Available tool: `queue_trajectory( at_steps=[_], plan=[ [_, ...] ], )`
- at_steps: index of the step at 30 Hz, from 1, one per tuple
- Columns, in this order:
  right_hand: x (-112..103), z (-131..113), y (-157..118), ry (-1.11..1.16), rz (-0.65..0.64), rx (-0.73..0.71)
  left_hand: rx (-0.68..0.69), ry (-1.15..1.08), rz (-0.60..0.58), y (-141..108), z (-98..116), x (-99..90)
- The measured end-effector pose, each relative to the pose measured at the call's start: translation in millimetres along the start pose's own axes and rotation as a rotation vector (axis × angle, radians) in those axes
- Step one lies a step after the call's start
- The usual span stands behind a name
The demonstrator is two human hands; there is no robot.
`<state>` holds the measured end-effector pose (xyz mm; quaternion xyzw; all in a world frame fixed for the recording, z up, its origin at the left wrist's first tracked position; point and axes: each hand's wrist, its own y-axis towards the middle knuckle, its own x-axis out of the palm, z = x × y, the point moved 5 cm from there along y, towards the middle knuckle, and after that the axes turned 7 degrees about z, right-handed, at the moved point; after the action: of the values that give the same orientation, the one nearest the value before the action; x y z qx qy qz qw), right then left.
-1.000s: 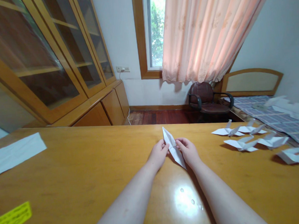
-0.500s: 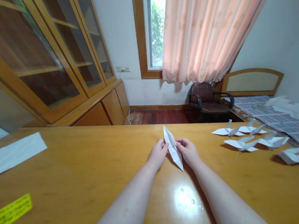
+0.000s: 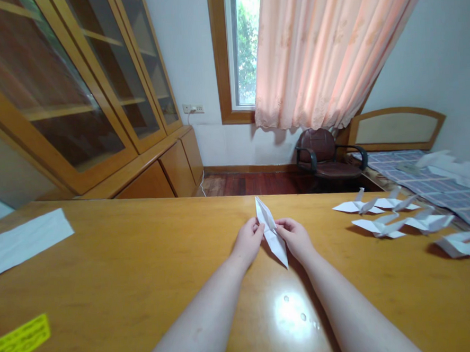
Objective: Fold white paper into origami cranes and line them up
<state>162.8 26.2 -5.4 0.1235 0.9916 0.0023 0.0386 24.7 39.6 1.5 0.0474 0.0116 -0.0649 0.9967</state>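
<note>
A long, pointed piece of folded white paper (image 3: pixel 276 243) is held between my two hands over the wooden table (image 3: pixel 146 287). My left hand (image 3: pixel 250 241) pinches its left edge near the middle. On the opposite side, my right hand (image 3: pixel 295 237) grips the paper at its middle with closed fingers. One tip of the paper points toward the far table edge, the other toward me. Several folded white paper birds (image 3: pixel 378 225) stand at the right of the table.
A white paper strip (image 3: pixel 27 240) lies at the table's left, with a yellow label (image 3: pixel 20 343) nearer me. Beyond the table are a glass-door cabinet (image 3: pixel 137 145), an armchair (image 3: pixel 325 157) and a bed (image 3: pixel 430 177).
The folded paper has shifted very slightly left. Both hands keep their hold on it. The yellow label appears a little lower in the view.
</note>
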Motion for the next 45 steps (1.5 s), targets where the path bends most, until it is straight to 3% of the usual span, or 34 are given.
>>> queue_trajectory(
  at_steps=[8, 22, 35, 45],
  plan=[
    [-6.9, -5.3, 2.4, -0.013, 0.08, -0.143, 0.012, 0.024, 0.02, 1.3, -6.1, -0.3],
    [-4.9, -1.5, 2.3, -0.046, 0.016, -0.185, -0.048, 0.037, 0.046, -0.7, -0.3, -2.2],
    [0.2, -3.3, 1.2, 0.134, -0.068, 0.018, -0.072, -0.017, 0.04, -0.5, -0.8, -1.5],
    [-1.5, -0.2, 1.5, 0.206, -0.069, 0.057, -0.068, -0.011, 0.027, 0.2, -1.0, -1.5]
  ],
)
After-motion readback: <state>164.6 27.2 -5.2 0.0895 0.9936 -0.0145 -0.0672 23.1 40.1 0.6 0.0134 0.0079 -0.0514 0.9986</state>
